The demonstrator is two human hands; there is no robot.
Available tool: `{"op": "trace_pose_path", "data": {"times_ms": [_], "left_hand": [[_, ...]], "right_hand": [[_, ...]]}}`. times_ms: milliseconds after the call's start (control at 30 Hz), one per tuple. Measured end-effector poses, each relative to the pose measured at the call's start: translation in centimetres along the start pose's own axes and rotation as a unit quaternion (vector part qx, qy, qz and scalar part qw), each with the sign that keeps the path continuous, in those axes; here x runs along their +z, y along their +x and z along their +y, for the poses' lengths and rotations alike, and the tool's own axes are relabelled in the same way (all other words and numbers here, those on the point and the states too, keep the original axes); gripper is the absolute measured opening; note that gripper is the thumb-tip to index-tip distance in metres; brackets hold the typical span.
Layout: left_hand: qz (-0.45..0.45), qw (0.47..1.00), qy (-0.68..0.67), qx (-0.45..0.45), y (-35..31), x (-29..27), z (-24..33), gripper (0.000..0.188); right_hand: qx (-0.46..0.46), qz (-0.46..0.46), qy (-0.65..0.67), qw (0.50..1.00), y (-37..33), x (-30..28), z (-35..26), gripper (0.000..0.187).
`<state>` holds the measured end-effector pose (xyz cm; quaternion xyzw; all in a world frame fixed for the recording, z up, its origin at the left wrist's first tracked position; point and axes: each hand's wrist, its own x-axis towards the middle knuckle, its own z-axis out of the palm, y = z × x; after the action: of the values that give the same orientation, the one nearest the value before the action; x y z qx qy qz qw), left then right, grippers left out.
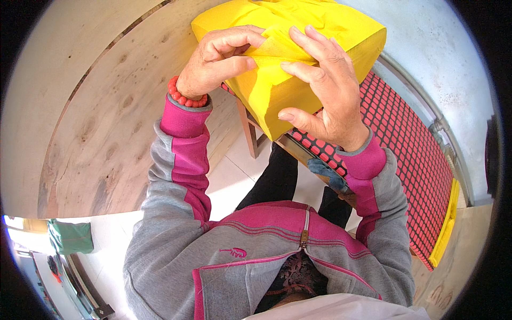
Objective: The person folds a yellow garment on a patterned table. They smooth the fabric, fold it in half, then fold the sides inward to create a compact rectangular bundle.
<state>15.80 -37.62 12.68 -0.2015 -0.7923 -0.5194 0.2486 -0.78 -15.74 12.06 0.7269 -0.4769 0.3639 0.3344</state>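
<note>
A bright yellow, box-shaped cloth bundle, perhaps a fabric bag, sits in front of me with one corner toward my body. My left hand has a gathered fold of the yellow cloth between its thumb and curled fingers. On the other side of that fold, my right hand is spread, its fingertips by the cloth and its thumb low along the bundle's side. Nothing is gripped in the right hand. Beneath the bundle lies a red-and-black patterned mat.
A broad wooden board fills the left side. A pale blue wall rises at the right, with a pipe along it. Blue cloth hangs near my knees. A yellow strip edges the mat. Lower left, a green bag is visible.
</note>
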Motion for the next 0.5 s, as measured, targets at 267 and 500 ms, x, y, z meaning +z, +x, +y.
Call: {"op": "trace_pose_path", "data": {"times_ms": [267, 500], "left_hand": [[0.057, 0.998, 0.024, 0.014, 0.7, 2.2, 0.9, 0.016], [0.113, 0.992, 0.044, -0.028, 1.4, 3.4, 2.1, 0.014]], "right_hand": [[0.004, 0.053, 0.049, 0.997, -0.1, 0.0, 0.1, 0.057], [0.002, 0.035, 0.031, 0.999, 0.0, -0.8, -0.3, 0.052]]}}
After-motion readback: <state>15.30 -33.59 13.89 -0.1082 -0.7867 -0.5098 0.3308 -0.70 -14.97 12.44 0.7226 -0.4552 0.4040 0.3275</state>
